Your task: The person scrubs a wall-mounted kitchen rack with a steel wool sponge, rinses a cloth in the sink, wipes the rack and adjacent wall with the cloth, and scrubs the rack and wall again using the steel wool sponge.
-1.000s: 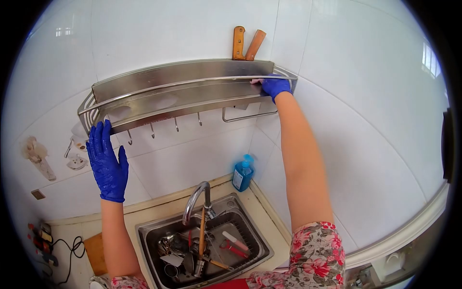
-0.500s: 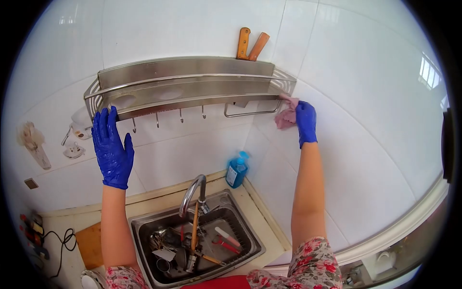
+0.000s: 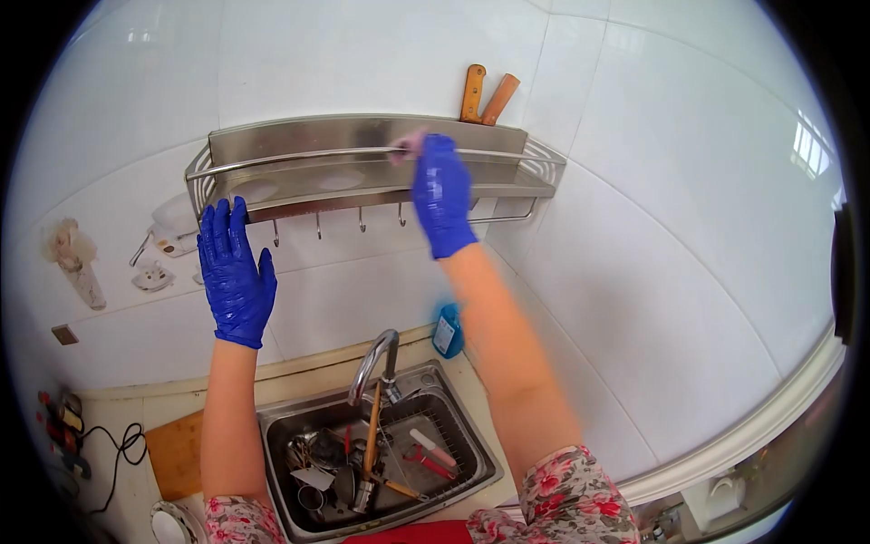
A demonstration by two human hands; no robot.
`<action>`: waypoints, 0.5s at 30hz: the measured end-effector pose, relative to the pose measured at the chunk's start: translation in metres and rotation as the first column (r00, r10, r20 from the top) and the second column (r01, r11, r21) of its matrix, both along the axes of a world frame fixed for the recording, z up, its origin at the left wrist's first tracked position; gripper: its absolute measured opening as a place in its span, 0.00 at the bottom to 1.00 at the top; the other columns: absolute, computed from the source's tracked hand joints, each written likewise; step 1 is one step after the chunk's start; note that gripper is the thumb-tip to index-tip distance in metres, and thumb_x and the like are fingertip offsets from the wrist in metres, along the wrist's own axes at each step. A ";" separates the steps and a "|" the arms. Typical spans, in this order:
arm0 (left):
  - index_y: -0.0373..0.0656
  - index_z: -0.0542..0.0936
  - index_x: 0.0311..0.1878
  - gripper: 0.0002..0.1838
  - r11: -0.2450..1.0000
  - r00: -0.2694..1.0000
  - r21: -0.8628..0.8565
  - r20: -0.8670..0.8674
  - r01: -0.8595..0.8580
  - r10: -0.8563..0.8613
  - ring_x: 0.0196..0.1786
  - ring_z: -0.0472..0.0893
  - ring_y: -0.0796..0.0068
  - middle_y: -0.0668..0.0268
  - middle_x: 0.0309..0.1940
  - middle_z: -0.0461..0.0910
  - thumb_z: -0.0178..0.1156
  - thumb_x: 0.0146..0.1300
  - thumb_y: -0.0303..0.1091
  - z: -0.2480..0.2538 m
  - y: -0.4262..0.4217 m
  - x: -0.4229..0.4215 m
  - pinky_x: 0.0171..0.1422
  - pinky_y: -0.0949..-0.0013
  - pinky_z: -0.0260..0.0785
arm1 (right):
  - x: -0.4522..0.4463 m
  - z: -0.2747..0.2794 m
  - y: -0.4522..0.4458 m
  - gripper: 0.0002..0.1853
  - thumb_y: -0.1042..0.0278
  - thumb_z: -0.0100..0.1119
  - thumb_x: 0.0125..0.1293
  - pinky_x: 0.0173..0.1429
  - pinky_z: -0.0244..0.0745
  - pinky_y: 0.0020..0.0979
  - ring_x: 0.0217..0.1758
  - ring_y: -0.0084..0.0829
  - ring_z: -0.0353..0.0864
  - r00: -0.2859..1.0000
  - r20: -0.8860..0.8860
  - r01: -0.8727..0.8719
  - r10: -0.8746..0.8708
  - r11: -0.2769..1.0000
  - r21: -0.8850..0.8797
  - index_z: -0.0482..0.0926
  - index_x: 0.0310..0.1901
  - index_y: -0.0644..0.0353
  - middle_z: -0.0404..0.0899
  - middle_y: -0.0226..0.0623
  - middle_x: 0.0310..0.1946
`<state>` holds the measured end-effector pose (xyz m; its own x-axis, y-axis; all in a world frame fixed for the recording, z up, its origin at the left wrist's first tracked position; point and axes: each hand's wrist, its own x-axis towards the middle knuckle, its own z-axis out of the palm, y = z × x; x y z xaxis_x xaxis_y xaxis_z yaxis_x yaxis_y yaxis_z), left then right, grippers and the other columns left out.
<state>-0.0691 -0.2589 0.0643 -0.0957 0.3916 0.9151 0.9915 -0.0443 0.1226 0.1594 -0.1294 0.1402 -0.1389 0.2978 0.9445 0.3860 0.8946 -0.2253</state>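
A metal wall shelf (image 3: 362, 198) with a front rail and several hooks spans the tiled wall. My left hand (image 3: 237, 276), in a blue glove, rests with stretched fingers against the shelf's left front edge. My right hand (image 3: 442, 195), also gloved in blue and slightly blurred, is closed on a pink cloth (image 3: 408, 147) at the front rail, right of the shelf's middle. Only part of the cloth shows past the glove. Two knives stand at the shelf's back right, with a wooden knife handle (image 3: 472, 93) and a reddish-brown handle (image 3: 500, 100) sticking up.
Below is a steel sink (image 3: 489, 471) holding several utensils, with a curved faucet (image 3: 385, 349) over it. A blue soap bottle (image 3: 447, 332) stands in the corner behind my right forearm. A wooden board (image 3: 174, 453) and a black cord (image 3: 127, 444) lie at left.
My right hand has moved left with the pink cloth, from the shelf's right end to its front rail. My left hand keeps its place on the shelf; the view has shifted slightly.
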 end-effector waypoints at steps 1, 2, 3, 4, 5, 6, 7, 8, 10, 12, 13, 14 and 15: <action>0.44 0.56 0.71 0.41 1.000 1.000 -0.002 0.000 -0.001 0.001 0.72 0.53 0.55 0.54 0.68 0.57 0.59 0.51 0.22 0.000 0.000 0.000 0.75 0.57 0.45 | -0.021 -0.001 -0.006 0.10 0.73 0.42 0.63 0.47 0.70 0.35 0.40 0.38 0.76 1.000 0.001 -0.012 0.012 0.995 0.100 0.76 0.39 0.58 0.75 0.42 0.36; 0.44 0.56 0.71 0.41 1.000 1.000 0.001 -0.002 -0.008 0.008 0.72 0.54 0.54 0.54 0.68 0.57 0.59 0.51 0.22 0.000 0.001 0.000 0.75 0.57 0.45 | -0.041 -0.003 -0.010 0.09 0.74 0.44 0.62 0.45 0.71 0.35 0.40 0.38 0.76 1.000 0.004 -0.024 0.024 0.980 0.198 0.75 0.40 0.58 0.75 0.42 0.37; 0.45 0.56 0.71 0.41 1.000 1.000 0.001 -0.006 -0.013 0.013 0.72 0.54 0.54 0.54 0.68 0.57 0.59 0.51 0.22 0.000 0.000 0.000 0.75 0.56 0.45 | -0.055 -0.004 -0.014 0.09 0.74 0.44 0.62 0.45 0.71 0.35 0.40 0.38 0.76 1.000 0.003 -0.024 0.024 0.981 0.194 0.75 0.40 0.58 0.75 0.42 0.37; 0.45 0.56 0.71 0.41 1.000 1.000 -0.002 -0.007 -0.014 0.014 0.72 0.54 0.54 0.54 0.68 0.57 0.59 0.51 0.22 0.000 0.000 -0.001 0.75 0.56 0.45 | -0.068 -0.005 -0.017 0.09 0.75 0.46 0.60 0.44 0.73 0.35 0.40 0.38 0.76 0.998 0.042 0.039 -0.049 0.974 0.221 0.74 0.41 0.58 0.74 0.41 0.38; 0.45 0.55 0.71 0.41 0.999 0.999 -0.018 -0.007 -0.034 0.034 0.72 0.53 0.55 0.55 0.68 0.57 0.59 0.51 0.23 0.000 0.000 -0.002 0.75 0.56 0.45 | -0.077 -0.005 -0.019 0.11 0.77 0.47 0.59 0.43 0.74 0.34 0.40 0.38 0.76 0.989 0.081 0.098 -0.122 0.963 0.253 0.73 0.43 0.59 0.74 0.41 0.40; 0.45 0.55 0.71 0.41 0.998 0.999 -0.035 -0.007 -0.054 0.054 0.73 0.53 0.55 0.55 0.69 0.57 0.58 0.52 0.23 0.000 -0.001 -0.002 0.75 0.56 0.44 | -0.082 -0.008 -0.016 0.19 0.79 0.50 0.56 0.42 0.76 0.35 0.42 0.40 0.77 0.972 0.159 0.125 -0.175 0.951 0.282 0.71 0.51 0.61 0.74 0.41 0.46; 0.45 0.55 0.71 0.41 0.998 0.998 -0.038 -0.008 -0.059 0.059 0.73 0.53 0.55 0.55 0.69 0.57 0.58 0.52 0.23 0.000 -0.001 -0.001 0.75 0.56 0.44 | -0.076 -0.013 -0.013 0.19 0.79 0.50 0.56 0.42 0.76 0.35 0.42 0.40 0.77 0.973 0.158 0.120 -0.169 0.953 0.279 0.71 0.51 0.61 0.74 0.41 0.46; 0.46 0.55 0.71 0.41 0.995 0.997 -0.064 -0.005 -0.080 0.080 0.73 0.52 0.56 0.56 0.69 0.57 0.58 0.52 0.24 0.000 -0.001 -0.002 0.75 0.55 0.43 | -0.064 -0.019 -0.010 0.21 0.80 0.49 0.55 0.46 0.74 0.35 0.46 0.41 0.77 0.963 0.217 0.081 -0.159 0.942 0.327 0.73 0.52 0.58 0.74 0.39 0.51; 0.47 0.54 0.72 0.41 0.990 0.994 -0.082 -0.012 -0.112 0.111 0.74 0.50 0.57 0.58 0.71 0.55 0.58 0.52 0.25 -0.002 0.000 -0.002 0.75 0.54 0.39 | -0.028 -0.032 0.011 0.21 0.78 0.50 0.59 0.49 0.74 0.36 0.49 0.41 0.77 0.928 0.365 -0.095 -0.079 0.895 0.435 0.76 0.55 0.57 0.72 0.37 0.59; 0.49 0.52 0.73 0.43 0.991 0.994 -0.083 0.013 -0.109 0.111 0.75 0.49 0.58 0.58 0.72 0.52 0.57 0.53 0.25 -0.005 0.001 -0.002 0.75 0.54 0.38 | 0.003 -0.033 0.014 0.17 0.71 0.53 0.62 0.50 0.74 0.35 0.47 0.41 0.78 0.947 0.298 -0.174 0.123 0.973 0.151 0.76 0.54 0.59 0.76 0.40 0.52; 0.49 0.51 0.73 0.43 0.988 0.992 -0.095 0.017 -0.125 0.127 0.75 0.48 0.58 0.59 0.72 0.51 0.57 0.53 0.26 -0.005 0.001 -0.002 0.75 0.54 0.38 | 0.018 -0.028 0.010 0.17 0.70 0.55 0.60 0.51 0.74 0.35 0.46 0.42 0.78 0.959 0.210 -0.182 0.192 0.981 -0.063 0.76 0.53 0.58 0.77 0.41 0.49; 0.50 0.50 0.73 0.44 0.990 0.994 -0.105 0.036 -0.099 0.104 0.75 0.47 0.58 0.59 0.73 0.49 0.57 0.53 0.26 -0.005 0.000 -0.002 0.76 0.53 0.36 | 0.032 -0.023 0.006 0.18 0.70 0.57 0.59 0.52 0.74 0.35 0.45 0.42 0.79 0.969 0.097 -0.196 0.226 0.947 -0.253 0.76 0.52 0.58 0.78 0.42 0.45; 0.49 0.49 0.74 0.44 0.991 0.995 -0.103 0.040 -0.084 0.089 0.76 0.47 0.58 0.58 0.73 0.48 0.57 0.53 0.26 -0.006 0.000 -0.002 0.75 0.52 0.36 | 0.049 -0.020 0.016 0.17 0.69 0.56 0.59 0.52 0.73 0.35 0.45 0.44 0.78 0.961 0.268 0.044 -0.072 0.993 0.108 0.76 0.51 0.58 0.78 0.43 0.44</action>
